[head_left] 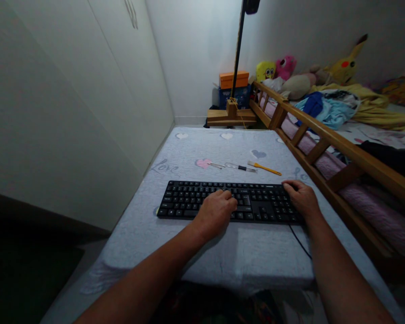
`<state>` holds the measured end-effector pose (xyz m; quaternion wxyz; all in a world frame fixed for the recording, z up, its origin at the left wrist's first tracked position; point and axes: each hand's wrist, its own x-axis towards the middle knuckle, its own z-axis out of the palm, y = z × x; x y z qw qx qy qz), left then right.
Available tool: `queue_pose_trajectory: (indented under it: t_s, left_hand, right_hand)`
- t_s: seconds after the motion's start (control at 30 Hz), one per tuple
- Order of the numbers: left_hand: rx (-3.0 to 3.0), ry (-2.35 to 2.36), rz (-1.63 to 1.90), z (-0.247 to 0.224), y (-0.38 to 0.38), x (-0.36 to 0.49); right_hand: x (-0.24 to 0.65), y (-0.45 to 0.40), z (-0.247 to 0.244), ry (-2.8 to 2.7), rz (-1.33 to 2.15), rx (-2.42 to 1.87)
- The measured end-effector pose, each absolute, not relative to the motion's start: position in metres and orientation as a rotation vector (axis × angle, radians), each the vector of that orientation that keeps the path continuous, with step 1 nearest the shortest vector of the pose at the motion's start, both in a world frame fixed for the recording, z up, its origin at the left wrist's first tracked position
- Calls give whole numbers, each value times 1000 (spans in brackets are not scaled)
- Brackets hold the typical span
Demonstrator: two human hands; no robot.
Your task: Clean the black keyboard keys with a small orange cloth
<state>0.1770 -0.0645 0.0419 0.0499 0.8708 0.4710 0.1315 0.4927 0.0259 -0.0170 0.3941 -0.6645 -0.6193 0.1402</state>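
A black keyboard (182,198) lies flat across the cloth-covered table, its cable (300,243) running out by the near right edge. Over its middle keys is my left hand (218,204), with the fingers curled down in a closed shape; the fingertips are partly hidden, so I cannot make out what is between them. My right hand (300,197) grips the keyboard's right end, thumb at the far corner. Beyond the keyboard lie thin white sticks like cotton swabs (216,165), a wire tool with a black grip (242,168) and a small brush with an orange handle (266,168).
The table (175,148) has a pale cloth with hearts. To the right runs a wooden bed rail (310,117), with bedding and plush toys behind it. A white cabinet (87,103) stands on the left. A black pole (238,54) on a wooden base rises past the far edge.
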Motion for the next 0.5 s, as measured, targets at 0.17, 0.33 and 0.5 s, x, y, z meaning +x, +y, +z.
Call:
queue_pose_trajectory:
  t_s: [0.17, 0.33, 0.5]
  left_hand:
    - [2585, 1548, 368, 47, -70, 148]
    - [2532, 1624, 387, 46, -74, 121]
    - [2464, 1745, 398, 42, -78, 91]
  right_hand:
    - [493, 27, -18, -1602, 344, -1668]
    - [493, 27, -18, -1578, 352, -1664]
    - [493, 27, -18, -1581, 354, -1665]
